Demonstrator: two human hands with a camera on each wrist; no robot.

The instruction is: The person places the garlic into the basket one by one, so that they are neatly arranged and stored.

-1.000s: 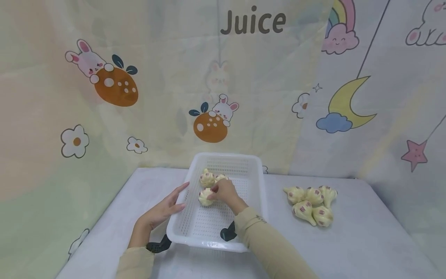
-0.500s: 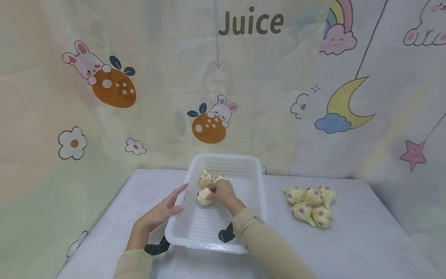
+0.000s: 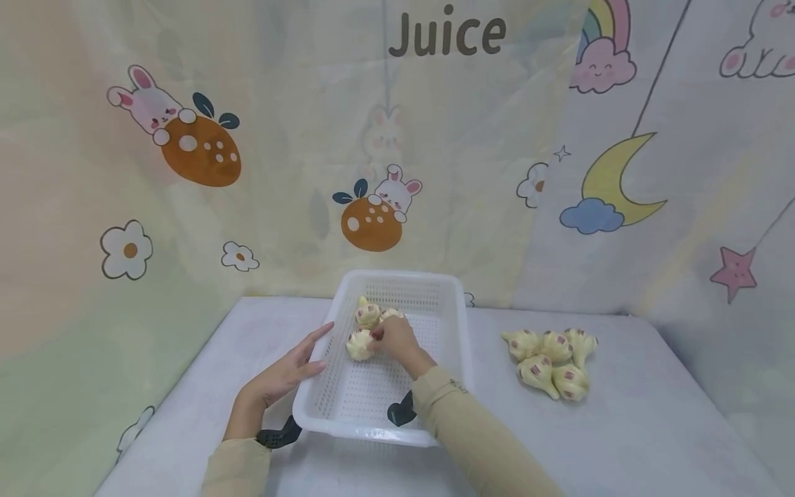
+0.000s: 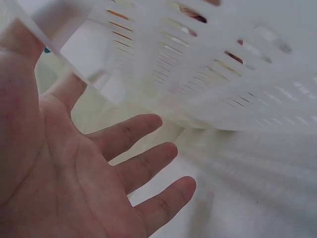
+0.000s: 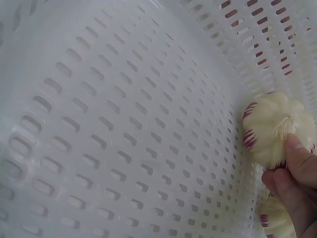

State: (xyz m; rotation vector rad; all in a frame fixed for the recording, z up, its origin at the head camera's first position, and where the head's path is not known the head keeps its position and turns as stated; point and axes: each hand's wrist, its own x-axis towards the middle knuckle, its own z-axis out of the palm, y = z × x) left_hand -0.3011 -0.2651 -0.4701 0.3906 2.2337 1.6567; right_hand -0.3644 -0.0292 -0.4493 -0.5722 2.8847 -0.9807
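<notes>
Garlic bulb nudged left, pinched by right hand, left hand spread against basket

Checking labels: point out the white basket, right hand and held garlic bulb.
White basket (image 3: 366, 433), head view: front rim.
Right hand (image 3: 398, 342), head view: back of hand.
Held garlic bulb (image 5: 270, 124), right wrist view: pale root end.

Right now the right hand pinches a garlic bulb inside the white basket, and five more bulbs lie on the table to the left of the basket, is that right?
Not quite: the five more bulbs lie on the table to the right of the white basket, as the head view shows. The right hand does pinch a garlic bulb inside it.
</notes>
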